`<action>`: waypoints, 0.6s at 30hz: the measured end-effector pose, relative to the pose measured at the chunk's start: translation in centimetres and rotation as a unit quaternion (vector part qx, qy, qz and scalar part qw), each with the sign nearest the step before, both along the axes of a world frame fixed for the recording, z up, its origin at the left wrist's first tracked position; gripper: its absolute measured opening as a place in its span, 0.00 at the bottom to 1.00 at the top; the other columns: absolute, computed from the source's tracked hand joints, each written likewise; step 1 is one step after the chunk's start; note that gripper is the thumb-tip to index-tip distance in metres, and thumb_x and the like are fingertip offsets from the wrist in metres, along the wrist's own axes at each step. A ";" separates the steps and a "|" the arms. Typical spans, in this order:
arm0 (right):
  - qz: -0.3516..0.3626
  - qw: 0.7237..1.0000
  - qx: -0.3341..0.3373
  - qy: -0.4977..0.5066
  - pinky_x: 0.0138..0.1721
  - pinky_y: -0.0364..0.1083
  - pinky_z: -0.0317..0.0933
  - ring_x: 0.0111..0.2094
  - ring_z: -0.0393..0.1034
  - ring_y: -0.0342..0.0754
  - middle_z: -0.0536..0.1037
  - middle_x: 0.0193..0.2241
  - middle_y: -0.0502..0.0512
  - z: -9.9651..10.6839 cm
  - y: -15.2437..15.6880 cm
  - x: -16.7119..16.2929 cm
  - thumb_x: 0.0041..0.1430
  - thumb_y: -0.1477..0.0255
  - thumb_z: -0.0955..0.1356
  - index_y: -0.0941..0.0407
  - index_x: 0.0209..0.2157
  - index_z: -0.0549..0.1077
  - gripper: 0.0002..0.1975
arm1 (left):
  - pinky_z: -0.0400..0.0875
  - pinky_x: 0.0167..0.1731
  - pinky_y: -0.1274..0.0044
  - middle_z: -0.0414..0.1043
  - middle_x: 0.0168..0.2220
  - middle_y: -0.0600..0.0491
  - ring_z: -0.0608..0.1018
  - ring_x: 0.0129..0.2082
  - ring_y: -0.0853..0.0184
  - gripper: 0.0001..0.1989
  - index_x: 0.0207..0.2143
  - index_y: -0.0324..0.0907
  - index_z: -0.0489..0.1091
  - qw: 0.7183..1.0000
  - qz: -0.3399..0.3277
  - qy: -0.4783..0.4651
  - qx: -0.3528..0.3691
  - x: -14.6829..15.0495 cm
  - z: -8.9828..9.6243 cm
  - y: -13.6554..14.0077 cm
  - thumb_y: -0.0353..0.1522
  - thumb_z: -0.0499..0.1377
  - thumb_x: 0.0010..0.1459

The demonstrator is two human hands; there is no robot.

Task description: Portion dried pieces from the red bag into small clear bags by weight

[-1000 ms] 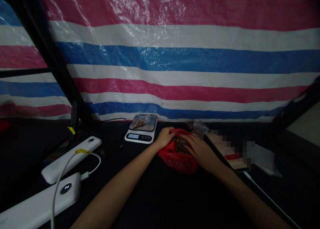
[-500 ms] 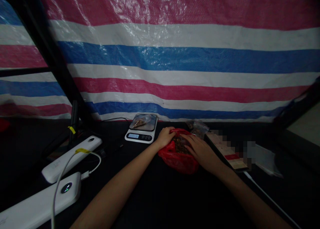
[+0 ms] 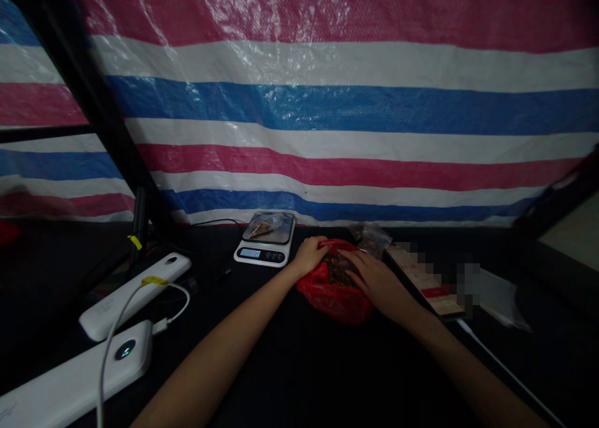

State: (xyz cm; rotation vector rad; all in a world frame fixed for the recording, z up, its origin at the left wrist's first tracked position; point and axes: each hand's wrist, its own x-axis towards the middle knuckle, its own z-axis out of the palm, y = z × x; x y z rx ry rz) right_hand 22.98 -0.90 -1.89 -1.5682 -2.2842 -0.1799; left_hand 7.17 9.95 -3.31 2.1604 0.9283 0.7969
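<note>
A red plastic bag (image 3: 334,302) lies on the black tabletop with its mouth turned up, holding loose brown, dried-looking bits (image 3: 337,272). My left hand (image 3: 309,256) is closed on the bag's left rim. At the right side of the mouth is my right hand (image 3: 377,284), its fingers stretched and apart over the contents. Something clear and shiny shows near those fingertips, too dim to name. Just left of the bag stands a white digital scale (image 3: 262,254) with a lit display. A small clear bag of brown bits (image 3: 264,227) rests on its plate.
Clear bags (image 3: 374,238) lie behind my right hand. To the right are a brown printed packet (image 3: 416,275), a white cable (image 3: 505,365) and clear plastic sleeves (image 3: 503,300). Two white power banks (image 3: 135,297) sit at left, near a dark frame post (image 3: 100,116). A striped sheet (image 3: 327,110) hangs behind.
Almost nothing differs. Both hands stay at the red bag, and the small bag is still on the scale.
</note>
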 end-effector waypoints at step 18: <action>-0.004 1.000 -0.009 0.000 0.47 0.53 0.59 0.48 0.62 0.51 0.67 0.48 0.57 0.0 0.1 0.0 0.59 0.70 0.58 0.52 0.54 0.57 0.20 | 0.61 0.30 0.80 0.71 0.28 0.54 0.71 0.29 0.69 0.13 0.31 0.37 0.70 0.999 -0.002 0.036 0.006 -0.1 0.2 -0.2 0.33 0.47 0.55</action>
